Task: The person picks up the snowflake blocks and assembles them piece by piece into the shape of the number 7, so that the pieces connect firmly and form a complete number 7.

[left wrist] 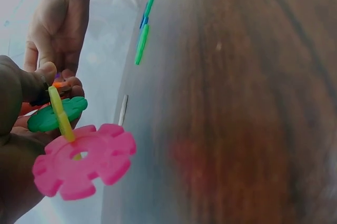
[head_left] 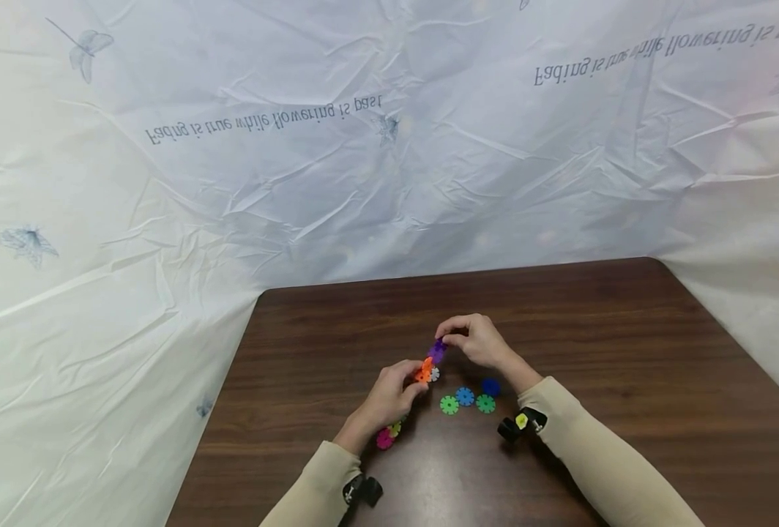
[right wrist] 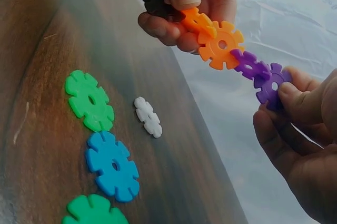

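Fingers of the left hand [head_left: 389, 395] pinched a multicoloured chain of notched plastic discs [head_left: 425, 372] above the table [head_left: 323, 322] (head view). Left wrist view: its pink notched disc [left wrist: 87, 167] hung at one end. Right wrist view: the right hand [right wrist: 303, 161] pinched a purple notched disc [right wrist: 267, 95], apparently linking it; pressing the slots home seemed next.

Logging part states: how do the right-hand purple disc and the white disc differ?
The purple disc is pinched by the right hand; the white disc lies on the table. The purple disc interlocks with another purple disc; the white disc sits apart. Both have notched rims.
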`<control>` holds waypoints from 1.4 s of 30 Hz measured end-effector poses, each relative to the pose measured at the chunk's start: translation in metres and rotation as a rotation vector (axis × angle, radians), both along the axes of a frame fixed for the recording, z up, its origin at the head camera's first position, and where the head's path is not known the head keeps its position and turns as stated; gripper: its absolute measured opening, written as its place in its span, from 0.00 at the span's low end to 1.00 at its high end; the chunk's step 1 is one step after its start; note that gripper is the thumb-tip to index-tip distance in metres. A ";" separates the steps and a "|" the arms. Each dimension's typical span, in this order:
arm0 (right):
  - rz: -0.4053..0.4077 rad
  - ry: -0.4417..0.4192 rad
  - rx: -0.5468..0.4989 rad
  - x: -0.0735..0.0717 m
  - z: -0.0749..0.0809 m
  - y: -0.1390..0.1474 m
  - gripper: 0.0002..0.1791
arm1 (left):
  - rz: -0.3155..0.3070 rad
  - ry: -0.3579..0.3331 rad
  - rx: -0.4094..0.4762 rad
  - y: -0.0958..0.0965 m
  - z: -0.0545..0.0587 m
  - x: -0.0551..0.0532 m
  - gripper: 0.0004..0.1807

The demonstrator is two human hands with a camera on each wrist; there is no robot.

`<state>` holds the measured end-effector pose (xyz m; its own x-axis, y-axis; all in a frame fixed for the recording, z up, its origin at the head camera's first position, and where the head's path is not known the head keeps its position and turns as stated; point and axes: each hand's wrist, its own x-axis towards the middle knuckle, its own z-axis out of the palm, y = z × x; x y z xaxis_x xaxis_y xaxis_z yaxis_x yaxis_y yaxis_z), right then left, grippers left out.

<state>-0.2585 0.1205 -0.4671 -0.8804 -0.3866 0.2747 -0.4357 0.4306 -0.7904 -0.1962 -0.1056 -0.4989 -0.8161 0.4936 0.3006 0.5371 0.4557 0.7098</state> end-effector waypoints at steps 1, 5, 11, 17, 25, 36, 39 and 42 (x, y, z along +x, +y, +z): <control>0.004 0.003 0.005 0.000 0.000 0.000 0.07 | 0.000 0.000 -0.003 0.000 0.000 0.000 0.15; 0.022 -0.017 0.004 -0.003 0.001 0.002 0.07 | 0.002 -0.014 -0.015 -0.001 0.002 0.000 0.16; 0.091 -0.032 -0.034 -0.005 0.002 0.008 0.07 | 0.021 -0.064 -0.016 -0.001 0.007 0.000 0.17; 0.095 -0.023 -0.026 -0.005 0.000 0.015 0.12 | 0.053 -0.084 -0.010 -0.001 0.008 0.001 0.17; 0.150 0.017 0.289 0.002 -0.008 0.020 0.12 | 0.069 -0.125 0.042 -0.002 0.008 -0.001 0.26; 0.478 -0.020 0.554 0.009 -0.010 0.024 0.18 | 0.033 -0.109 0.054 -0.003 0.008 -0.005 0.35; 0.511 -0.022 0.597 0.011 -0.010 0.024 0.19 | 0.020 -0.117 0.061 -0.003 0.010 -0.005 0.39; 0.529 -0.004 0.609 0.011 -0.012 0.022 0.17 | 0.021 -0.120 0.054 -0.004 0.011 -0.005 0.41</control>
